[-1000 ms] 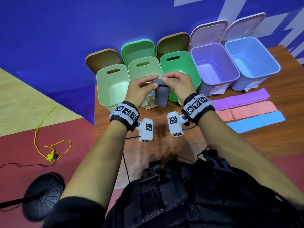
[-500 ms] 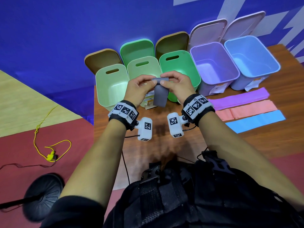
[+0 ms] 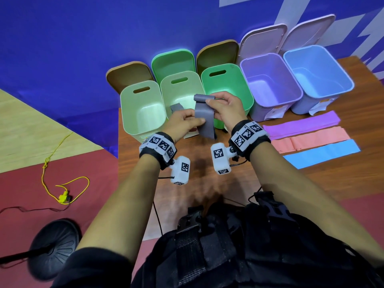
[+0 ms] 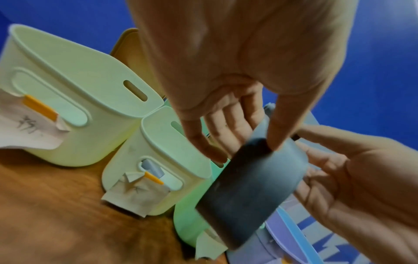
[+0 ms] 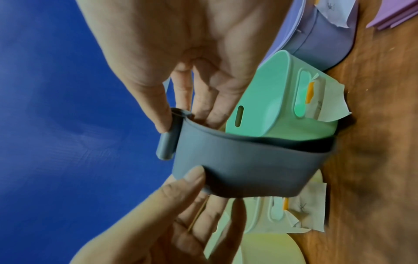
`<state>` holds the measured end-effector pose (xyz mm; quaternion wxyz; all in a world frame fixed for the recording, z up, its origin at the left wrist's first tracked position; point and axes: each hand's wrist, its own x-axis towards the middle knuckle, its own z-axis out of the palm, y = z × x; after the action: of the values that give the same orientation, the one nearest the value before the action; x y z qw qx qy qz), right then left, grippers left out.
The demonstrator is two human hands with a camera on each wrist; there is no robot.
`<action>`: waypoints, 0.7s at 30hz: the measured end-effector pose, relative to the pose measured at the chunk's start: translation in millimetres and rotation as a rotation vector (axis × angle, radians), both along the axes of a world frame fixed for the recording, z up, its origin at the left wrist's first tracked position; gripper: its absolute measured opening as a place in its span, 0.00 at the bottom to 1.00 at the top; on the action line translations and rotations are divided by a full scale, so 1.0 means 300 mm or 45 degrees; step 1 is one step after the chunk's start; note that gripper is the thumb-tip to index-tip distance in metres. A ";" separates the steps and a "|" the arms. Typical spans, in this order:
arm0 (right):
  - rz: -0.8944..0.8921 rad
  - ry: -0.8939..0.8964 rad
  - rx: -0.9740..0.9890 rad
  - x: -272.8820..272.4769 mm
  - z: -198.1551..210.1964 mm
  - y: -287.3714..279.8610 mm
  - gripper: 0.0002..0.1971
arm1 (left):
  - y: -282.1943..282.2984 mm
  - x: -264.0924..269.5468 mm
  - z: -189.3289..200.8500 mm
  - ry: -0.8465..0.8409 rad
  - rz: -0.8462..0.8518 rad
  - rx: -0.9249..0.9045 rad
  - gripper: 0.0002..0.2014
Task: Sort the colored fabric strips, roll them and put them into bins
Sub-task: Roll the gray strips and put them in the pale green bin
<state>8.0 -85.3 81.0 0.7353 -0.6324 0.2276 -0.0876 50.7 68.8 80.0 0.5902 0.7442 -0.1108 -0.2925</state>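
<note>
A grey fabric strip (image 3: 204,121) hangs between my hands above the wooden table, its top end wound into a small roll (image 3: 204,98). My right hand (image 3: 225,109) pinches that rolled end (image 5: 166,141) between thumb and fingers. My left hand (image 3: 186,121) pinches the strip's hanging part lower down; its thumb (image 5: 194,176) lies on the cloth's edge. In the left wrist view the grey strip (image 4: 253,187) is blurred. Purple (image 3: 301,123), pink (image 3: 311,139) and blue (image 3: 322,153) strips lie flat at the right. A grey roll (image 4: 152,169) shows through the middle pale bin's handle slot.
Five open bins stand in a row at the table's back: two pale green (image 3: 143,129) (image 3: 182,80), one green (image 3: 247,96), one purple (image 3: 276,104), one blue (image 3: 345,80). Their lids lean on the blue wall. Paper labels hang on the bin fronts. The table's left edge drops to the floor.
Both hands were at the strip's rolled top. My left hand has since slid down and left onto the hanging part, while the right keeps hold of the roll.
</note>
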 end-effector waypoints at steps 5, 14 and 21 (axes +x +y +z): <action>-0.002 0.049 0.069 -0.003 -0.010 0.003 0.03 | -0.006 -0.009 0.013 -0.025 0.021 -0.015 0.06; -0.014 0.121 0.031 -0.008 -0.001 -0.023 0.06 | 0.000 -0.003 0.007 -0.025 0.017 0.029 0.03; 0.142 0.142 0.063 -0.039 -0.005 -0.021 0.14 | -0.013 0.007 0.004 -0.092 0.069 0.025 0.06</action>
<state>-3.7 -91.6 79.4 0.7405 -0.6297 0.2346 -0.0055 52.8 65.0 81.1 0.5861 0.7629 -0.1089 -0.2501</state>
